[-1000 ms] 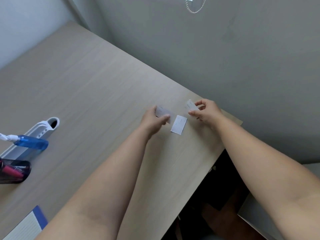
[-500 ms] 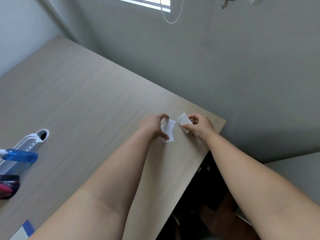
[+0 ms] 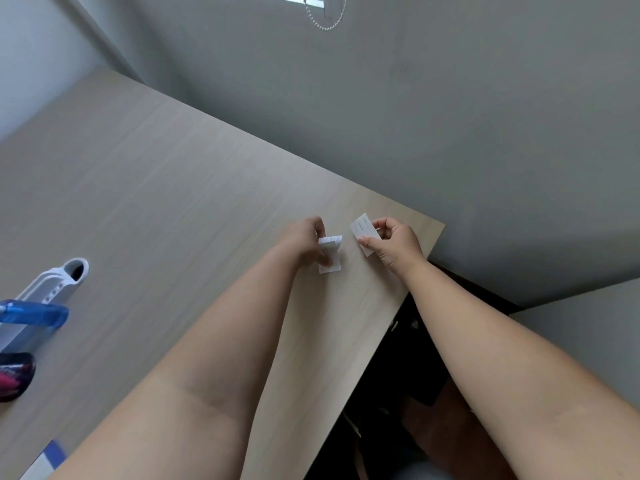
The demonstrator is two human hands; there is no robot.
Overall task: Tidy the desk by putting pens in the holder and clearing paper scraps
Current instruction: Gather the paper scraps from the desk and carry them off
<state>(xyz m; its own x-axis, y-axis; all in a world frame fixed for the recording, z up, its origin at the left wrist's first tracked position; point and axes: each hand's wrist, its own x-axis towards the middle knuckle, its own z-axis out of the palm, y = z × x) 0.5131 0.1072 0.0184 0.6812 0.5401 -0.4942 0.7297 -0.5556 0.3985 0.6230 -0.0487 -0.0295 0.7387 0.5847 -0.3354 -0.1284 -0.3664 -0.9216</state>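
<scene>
Near the far right corner of the light wooden desk (image 3: pixel 166 209), my left hand (image 3: pixel 306 242) pinches small white paper scraps (image 3: pixel 330 254), which seem to be two pieces stacked, their lower edge at the desk surface. My right hand (image 3: pixel 394 242) holds another white paper scrap (image 3: pixel 363 232) between thumb and fingers, lifted just above the desk. The two hands are close together, a short gap between their scraps. At the left edge stands a dark pen holder (image 3: pixel 15 374) with something pink inside.
A white power strip (image 3: pixel 55 289) lies at the left, with a blue object (image 3: pixel 38 313) across it. A blue-edged notebook corner (image 3: pixel 48 459) shows at the bottom left. The grey wall runs behind the desk; dark space lies beyond the desk's right edge.
My left hand has gathered the scrap that lay on the desk together with the one it held. My right hand keeps its scrap. The view has shifted.
</scene>
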